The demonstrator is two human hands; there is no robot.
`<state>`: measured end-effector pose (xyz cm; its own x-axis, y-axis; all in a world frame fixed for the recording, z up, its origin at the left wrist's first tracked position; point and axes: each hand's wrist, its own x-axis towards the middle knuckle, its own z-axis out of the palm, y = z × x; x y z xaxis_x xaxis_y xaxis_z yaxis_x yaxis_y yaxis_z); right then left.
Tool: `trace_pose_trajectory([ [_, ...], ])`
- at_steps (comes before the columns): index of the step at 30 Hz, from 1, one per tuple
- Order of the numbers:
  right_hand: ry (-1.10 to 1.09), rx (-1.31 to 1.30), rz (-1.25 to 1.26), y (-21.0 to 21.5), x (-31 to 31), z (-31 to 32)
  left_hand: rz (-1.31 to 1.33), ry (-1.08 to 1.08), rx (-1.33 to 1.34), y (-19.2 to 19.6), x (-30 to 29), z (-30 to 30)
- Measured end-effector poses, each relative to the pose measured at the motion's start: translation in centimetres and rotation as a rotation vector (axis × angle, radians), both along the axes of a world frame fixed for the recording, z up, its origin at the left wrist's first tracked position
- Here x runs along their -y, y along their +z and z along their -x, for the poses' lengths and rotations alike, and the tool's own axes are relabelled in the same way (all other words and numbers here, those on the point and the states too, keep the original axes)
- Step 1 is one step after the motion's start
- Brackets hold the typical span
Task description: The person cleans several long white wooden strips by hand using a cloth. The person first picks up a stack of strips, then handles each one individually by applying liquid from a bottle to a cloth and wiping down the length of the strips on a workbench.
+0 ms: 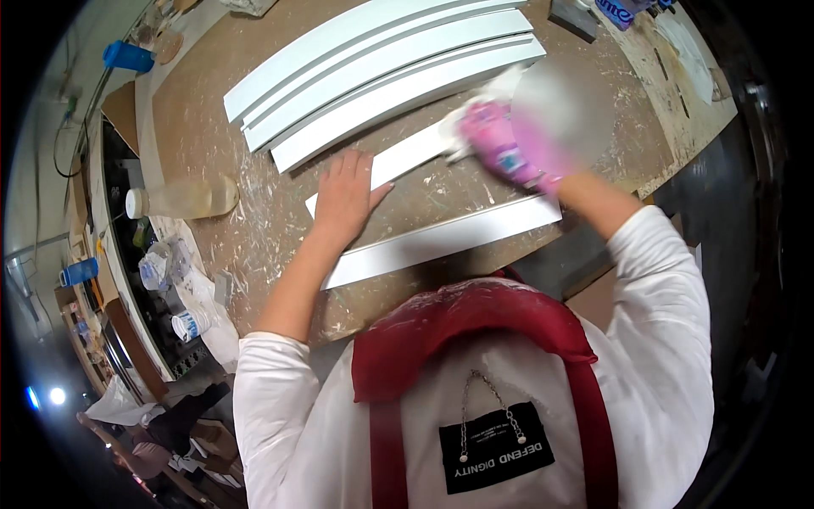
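My bare left hand (346, 199) lies flat with its thumb spread, pressing on the left part of a narrow white strip (407, 159). On my right hand (507, 146) is a pink patterned glove, smeared by motion. Its fingers are closed on a white cloth (454, 127), which touches the strip's far right end and hides it. Nearer to me, a second white strip (449, 242) lies along the table's front edge. Several long white strips (394, 81) are laid side by side beyond my hands.
The brown, paint-spattered table (254, 246) carries a cloudy plastic bottle (191, 199) on its side at left. A blue cup (127, 57) is at the far left, a dark grey block (574, 19) at the far right. Lower left, a white tub (188, 326) stands near another person (161, 450).
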<state>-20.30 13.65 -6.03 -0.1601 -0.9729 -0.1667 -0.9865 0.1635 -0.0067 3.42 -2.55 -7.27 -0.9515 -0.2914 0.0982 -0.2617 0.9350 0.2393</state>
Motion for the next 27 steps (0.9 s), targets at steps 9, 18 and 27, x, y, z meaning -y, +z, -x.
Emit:
trace_pose_trajectory([
  [9, -0.709, 0.026, 0.379, 5.7, -16.5, 19.4, -0.012, -0.006, 0.023, 0.3, 0.0, 0.1],
  [18, -0.309, 1.103, 0.823, 8.4, -7.4, -0.3, -1.669, 0.218, -0.272, 6.8, -7.9, 4.8],
  [27, -0.553, 0.892, 0.788, 8.6, -6.7, -1.3, -1.050, 0.498, -0.339, 10.9, 0.7, -4.0],
])
